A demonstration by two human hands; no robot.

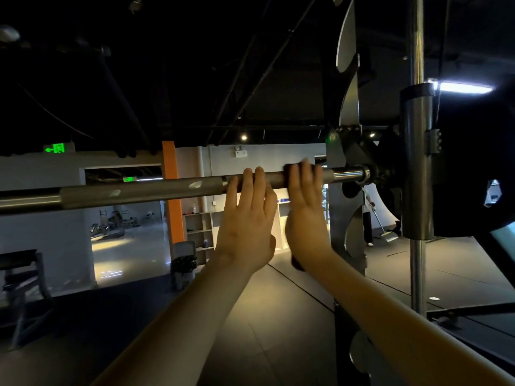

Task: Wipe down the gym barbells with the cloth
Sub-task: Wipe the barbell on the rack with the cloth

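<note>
The barbell (139,190) runs level across the view at head height, and both hands are raised to it, side by side and just apart. The left hand (248,218) hooks its fingers (252,179) over the top of the barbell, with the back of the hand facing the camera. The right hand (306,218) lies just to the right of it, with a dark cloth (288,169) between its palm and the metal. Its fingers fold over the cloth and the barbell together. A dark edge of the cloth shows above the knuckles beside the index finger, and another bit hangs below the heel of the hand near the wrist. To the right of the right hand the barbell turns shiny and ends at a black hub, with a large black plate (473,168) beyond it. A steel pole (416,51) stands upright in front of the plate and carries a dark sleeve (416,162). To the left of the left hand the dull grey shaft reaches the frame edge. Behind the hands, an orange column (171,190) stands against a pale wall, with a shelf (199,232) next to it and a plant (182,267) at its foot. Far off, to the right of the right hand, a person (367,218) holds a broom. A green exit sign (55,148) glows far to the left.
</note>
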